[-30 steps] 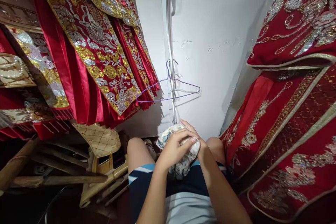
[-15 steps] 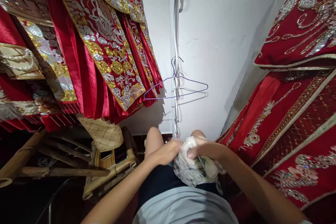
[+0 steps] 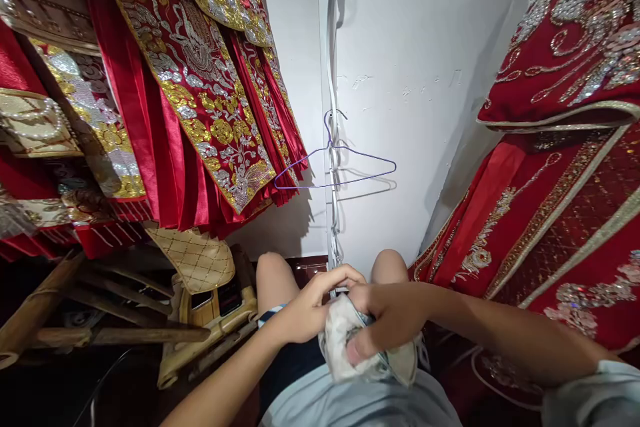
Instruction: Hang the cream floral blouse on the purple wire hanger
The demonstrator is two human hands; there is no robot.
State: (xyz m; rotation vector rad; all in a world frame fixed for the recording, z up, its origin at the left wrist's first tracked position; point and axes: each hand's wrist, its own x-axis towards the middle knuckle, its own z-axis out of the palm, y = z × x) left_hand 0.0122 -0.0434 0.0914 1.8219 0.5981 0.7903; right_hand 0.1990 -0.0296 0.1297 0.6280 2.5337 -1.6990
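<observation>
Over my lap is a bunched white cloth (image 3: 336, 340) with darker greenish patches, and both hands are on it. My left hand (image 3: 315, 303) holds its upper left side, with the fingers curled over the far edge beside my right hand. My right hand (image 3: 383, 317) grips it from the right, thumb pressed into the white folds and the other fingers mostly hidden. The hands meet at the top of the cloth, close to my belly and between my knees.
A thin purple hanger (image 3: 335, 185) hangs ahead on a white strap (image 3: 332, 80) along the wall. Red embroidered garments (image 3: 210, 93) hang at left, and more red beaded garments (image 3: 565, 213) at right. A bamboo chair (image 3: 165, 347) stands at lower left.
The cloth has come closer to my body and is bunched tighter, its loose fringe now mostly out of sight. My left hand has moved right to meet my right hand. My knees have spread.
</observation>
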